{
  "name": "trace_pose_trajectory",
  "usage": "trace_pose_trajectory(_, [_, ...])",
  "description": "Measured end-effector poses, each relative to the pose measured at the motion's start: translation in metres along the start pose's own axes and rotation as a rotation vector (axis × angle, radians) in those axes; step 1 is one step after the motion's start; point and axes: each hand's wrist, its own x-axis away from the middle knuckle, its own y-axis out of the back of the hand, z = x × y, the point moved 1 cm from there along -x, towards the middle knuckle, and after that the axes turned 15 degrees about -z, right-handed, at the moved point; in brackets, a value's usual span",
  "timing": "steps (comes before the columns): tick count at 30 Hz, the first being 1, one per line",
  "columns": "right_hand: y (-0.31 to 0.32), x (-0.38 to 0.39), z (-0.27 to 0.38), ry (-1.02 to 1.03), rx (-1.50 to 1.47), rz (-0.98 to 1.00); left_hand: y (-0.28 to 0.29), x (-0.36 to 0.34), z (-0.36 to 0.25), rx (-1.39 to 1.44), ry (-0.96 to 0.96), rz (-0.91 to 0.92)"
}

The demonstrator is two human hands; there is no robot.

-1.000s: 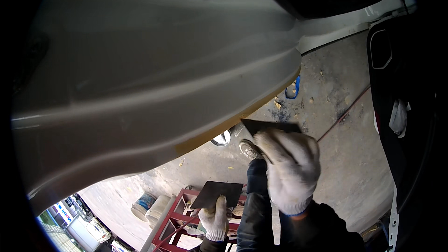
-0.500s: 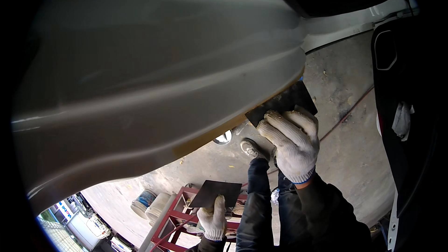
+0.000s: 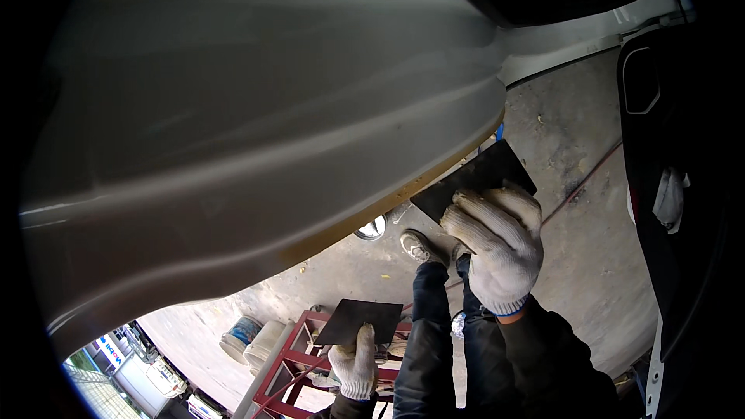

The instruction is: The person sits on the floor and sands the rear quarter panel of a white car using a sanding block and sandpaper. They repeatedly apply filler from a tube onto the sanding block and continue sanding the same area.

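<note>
Fingers of the white knit-gloved right hand clamp a thin black rectangular sheet just beside the curved grey car panel; a tilted corner could gouge its tan edge coating. Apart from the panel, the white knit-gloved left hand pinches another black sheet; a slackening thumb might drop it.

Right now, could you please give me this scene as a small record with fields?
Left grip: gloved, holding a dark sheet, thumb on top
Right grip: gloved, fingers over a second dark sheet
Car panel: grey, with a tan strip along its edge
Contact: unclear whether the second dark sheet touches the strip
Below: red metal frame; buckets on the floor to its left
</note>
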Motion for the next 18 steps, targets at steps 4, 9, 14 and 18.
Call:
trace_pose_trajectory(4, [-0.012, -0.003, 0.002, 0.022, -0.045, 0.014, 0.005, -0.003, 0.011, -0.043, -0.063, -0.011])
trace_pose_trajectory(9, [-0.012, 0.004, 0.007, -0.006, -0.012, 0.052, 0.005, -0.004, 0.008, -0.010, -0.048, -0.003])
trace_pose_trajectory(14, [-0.015, 0.000, 0.016, 0.010, -0.092, 0.025, 0.003, 0.000, -0.001, -0.007, -0.013, 0.022])
trace_pose_trajectory(18, [-0.020, 0.011, 0.019, 0.043, -0.044, 0.034, 0.009, -0.003, 0.008, -0.036, -0.047, -0.003])
